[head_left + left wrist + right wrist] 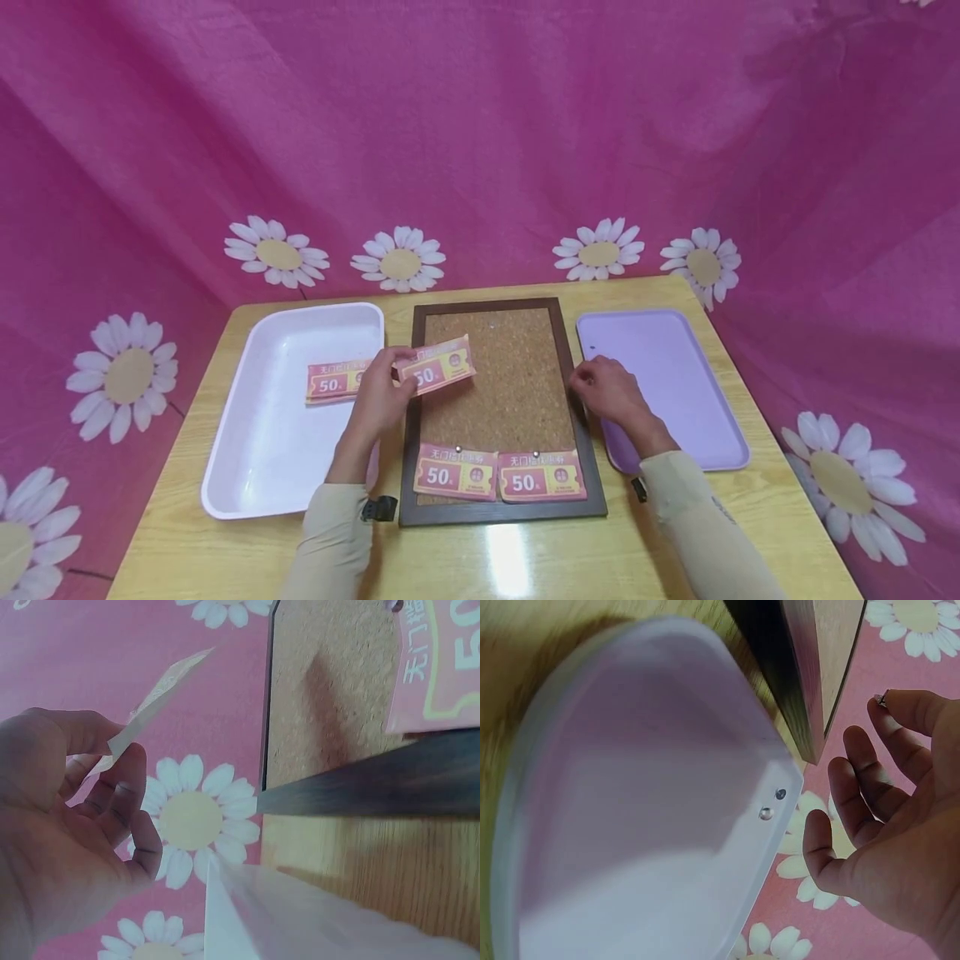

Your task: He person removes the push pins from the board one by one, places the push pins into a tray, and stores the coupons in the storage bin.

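Note:
My left hand (382,396) pinches a pink and yellow 50 coupon (444,367) by its left end, over the left side of the cork board (517,383). In the left wrist view the coupon (161,694) stands tilted between thumb and fingers. Near the frame's right edge, my right hand (611,392) pinches a small metal pushpin (883,698) between thumb and forefinger, its other fingers loosely bent. Two coupons, a left one (456,475) and a right one (542,477), hang along the board's bottom, each with a pin at its top edge.
A white tray (258,450) on the left holds more coupons (330,383), partly behind my left hand. On the right lies a purple tray (675,375), with two pins (766,814) near one end. Behind the wooden table (442,567) hangs a pink flowered cloth (480,150).

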The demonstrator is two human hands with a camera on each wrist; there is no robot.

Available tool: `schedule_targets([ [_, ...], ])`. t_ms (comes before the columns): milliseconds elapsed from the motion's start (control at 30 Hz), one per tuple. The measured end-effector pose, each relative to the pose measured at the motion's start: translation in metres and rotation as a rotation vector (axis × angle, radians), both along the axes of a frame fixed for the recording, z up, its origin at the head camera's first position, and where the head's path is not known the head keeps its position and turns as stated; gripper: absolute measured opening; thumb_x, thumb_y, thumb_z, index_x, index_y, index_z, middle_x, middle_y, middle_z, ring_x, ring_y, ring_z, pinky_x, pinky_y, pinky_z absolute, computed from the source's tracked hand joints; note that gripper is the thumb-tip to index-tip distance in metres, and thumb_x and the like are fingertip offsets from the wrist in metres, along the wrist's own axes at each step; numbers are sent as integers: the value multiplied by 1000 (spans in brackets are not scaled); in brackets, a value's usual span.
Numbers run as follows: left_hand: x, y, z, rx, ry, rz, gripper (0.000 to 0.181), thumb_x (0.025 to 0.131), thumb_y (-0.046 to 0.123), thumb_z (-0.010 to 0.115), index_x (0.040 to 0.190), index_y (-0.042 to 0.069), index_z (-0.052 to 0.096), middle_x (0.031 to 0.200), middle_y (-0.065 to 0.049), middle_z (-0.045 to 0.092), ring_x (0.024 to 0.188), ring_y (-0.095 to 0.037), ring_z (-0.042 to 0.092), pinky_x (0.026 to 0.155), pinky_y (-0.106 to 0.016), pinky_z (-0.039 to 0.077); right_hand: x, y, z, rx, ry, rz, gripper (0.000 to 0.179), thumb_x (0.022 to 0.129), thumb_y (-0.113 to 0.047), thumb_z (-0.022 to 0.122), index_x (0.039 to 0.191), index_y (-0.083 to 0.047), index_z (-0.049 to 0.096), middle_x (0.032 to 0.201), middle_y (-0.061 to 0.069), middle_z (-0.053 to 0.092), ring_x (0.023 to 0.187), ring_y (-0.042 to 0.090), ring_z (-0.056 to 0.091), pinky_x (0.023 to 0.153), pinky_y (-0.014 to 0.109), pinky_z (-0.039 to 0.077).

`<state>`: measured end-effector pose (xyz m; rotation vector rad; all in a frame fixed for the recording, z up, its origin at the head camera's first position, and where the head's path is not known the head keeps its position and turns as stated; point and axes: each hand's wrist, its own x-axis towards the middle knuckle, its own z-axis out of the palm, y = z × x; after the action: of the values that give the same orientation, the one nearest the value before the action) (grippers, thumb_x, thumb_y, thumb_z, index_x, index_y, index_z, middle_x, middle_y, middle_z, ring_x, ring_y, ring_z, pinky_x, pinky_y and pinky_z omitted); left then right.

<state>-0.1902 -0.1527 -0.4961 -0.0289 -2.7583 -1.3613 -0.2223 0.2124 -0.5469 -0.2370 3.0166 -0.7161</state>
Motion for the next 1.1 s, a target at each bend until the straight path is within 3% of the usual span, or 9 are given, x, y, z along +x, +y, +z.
schedule_targets([
  [500, -4, -31, 1, -2, 49, 62, 37, 85, 2, 60, 121, 7, 57, 117, -14, 60, 87, -25, 54, 66, -28, 43, -6, 20, 0, 12, 10, -42, 18, 88, -25, 59, 91, -14, 73, 93, 7, 65, 90, 30, 60, 78, 51, 46],
  [833, -7, -45, 6, 4, 26, 121, 38, 86, 4, 58, 124, 8, 53, 103, -16, 59, 85, -23, 52, 61, -27, 43, -14, 33, -1, 27, 24, -65, 18, 88, -26, 59, 91, -15, 73, 92, 8, 65, 90, 31, 60, 77, 54, 44],
  [1100, -9, -67, 7, -4, 15, 197, 36, 88, 5, 53, 124, 8, 51, 99, -15, 58, 82, -21, 49, 66, -28, 39, -18, 41, -8, 25, 40, -103, 19, 88, -25, 57, 92, -13, 72, 92, 10, 65, 90, 32, 60, 76, 55, 44],
])
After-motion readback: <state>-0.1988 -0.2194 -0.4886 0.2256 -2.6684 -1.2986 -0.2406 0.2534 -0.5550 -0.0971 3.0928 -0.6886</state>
